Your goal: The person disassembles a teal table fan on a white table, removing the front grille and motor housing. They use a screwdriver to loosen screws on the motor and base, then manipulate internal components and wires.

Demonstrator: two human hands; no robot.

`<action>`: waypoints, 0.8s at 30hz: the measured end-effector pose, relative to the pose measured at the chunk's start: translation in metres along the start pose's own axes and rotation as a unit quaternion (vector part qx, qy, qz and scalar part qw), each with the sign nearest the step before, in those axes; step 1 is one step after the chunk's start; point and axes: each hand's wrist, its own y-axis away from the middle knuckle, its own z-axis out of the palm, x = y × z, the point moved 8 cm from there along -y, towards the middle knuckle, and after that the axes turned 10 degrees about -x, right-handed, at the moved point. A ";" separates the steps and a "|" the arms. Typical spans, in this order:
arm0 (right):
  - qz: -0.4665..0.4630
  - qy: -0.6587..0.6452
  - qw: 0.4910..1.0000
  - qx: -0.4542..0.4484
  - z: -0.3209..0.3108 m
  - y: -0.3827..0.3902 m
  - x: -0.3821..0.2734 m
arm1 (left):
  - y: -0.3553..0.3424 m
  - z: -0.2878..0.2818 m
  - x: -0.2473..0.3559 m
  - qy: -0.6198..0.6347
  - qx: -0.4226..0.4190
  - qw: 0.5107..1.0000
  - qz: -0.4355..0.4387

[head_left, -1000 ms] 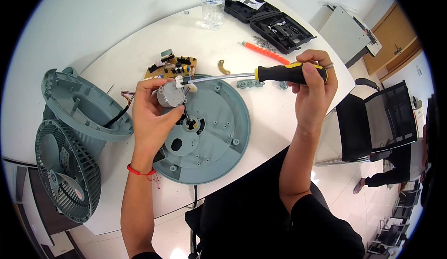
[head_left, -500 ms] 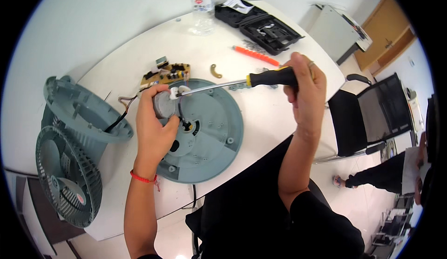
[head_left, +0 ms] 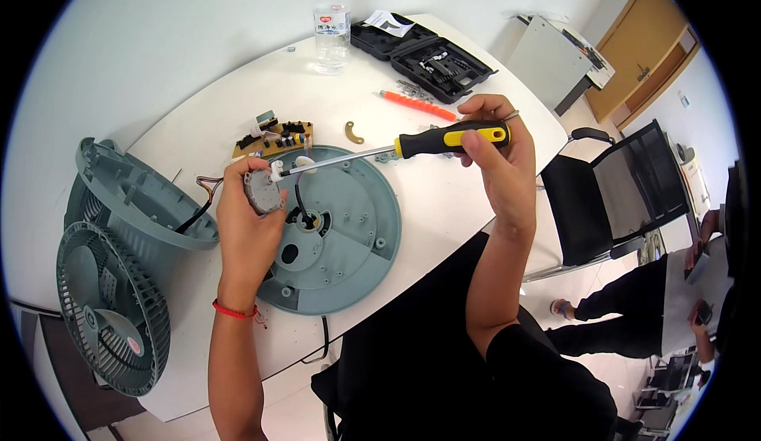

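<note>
Between the fingers and thumb of my left hand [head_left: 250,231] is a small round metal motor [head_left: 263,192] with a white plastic piece [head_left: 276,171] on its face. My right hand [head_left: 507,163] grips the black and yellow handle of a screwdriver [head_left: 341,158]. Its shaft points left, and the tip meets the white piece. Below both hands lies a round grey-green fan base [head_left: 349,243], with a dark cable rising from its centre. A circuit board [head_left: 273,137] with wires rests just beyond my left hand. A small curved brass-coloured plate [head_left: 353,132] lies past the base.
At left stand the grey-green fan housing [head_left: 147,191] and fan grille [head_left: 112,306]. Along the far side are a water bottle [head_left: 331,32], a black tool case [head_left: 440,68] and an orange rod [head_left: 418,105] beside loose screws. A chair [head_left: 610,191] and another person [head_left: 634,298] are at right.
My right hand has turned, so its thumb and the handle's yellow side now show. The motor stays in my left hand with the screwdriver tip at the white piece. The whole view has shifted slightly.
</note>
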 end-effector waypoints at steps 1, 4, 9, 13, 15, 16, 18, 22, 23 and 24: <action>0.020 -0.001 1.000 -0.008 -0.001 -0.001 0.004 | 0.000 0.000 -0.001 -0.002 0.000 1.000 -0.003; 0.083 -0.004 0.996 -0.029 -0.005 -0.001 0.015 | 0.001 -0.001 -0.004 -0.018 0.002 1.000 -0.008; -0.054 0.014 0.998 -0.014 0.008 -0.003 -0.005 | 0.000 -0.004 -0.004 -0.020 0.012 1.000 0.017; -0.012 0.097 0.995 -0.006 0.002 -0.006 0.006 | 0.001 -0.001 -0.005 -0.024 -0.001 1.000 0.000; 0.004 0.142 0.990 0.006 -0.002 -0.005 0.007 | 0.000 0.001 -0.007 -0.021 0.001 1.000 0.001; 0.011 0.165 0.986 0.013 -0.006 -0.005 0.007 | -0.001 -0.001 -0.005 -0.040 0.007 0.999 0.005; -0.038 0.188 0.981 0.033 -0.004 -0.003 0.006 | 0.000 -0.001 -0.001 -0.071 0.014 0.997 0.021; -0.098 -0.021 0.995 -0.022 0.002 -0.012 0.015 | 0.001 0.001 -0.007 -0.042 0.019 0.998 0.032; -0.097 -0.079 0.991 -0.052 0.003 -0.013 0.019 | 0.001 0.001 -0.009 -0.037 0.019 0.999 0.024; -0.099 -0.140 0.981 -0.086 0.009 -0.016 0.023 | 0.002 -0.001 -0.012 -0.036 0.022 0.999 0.016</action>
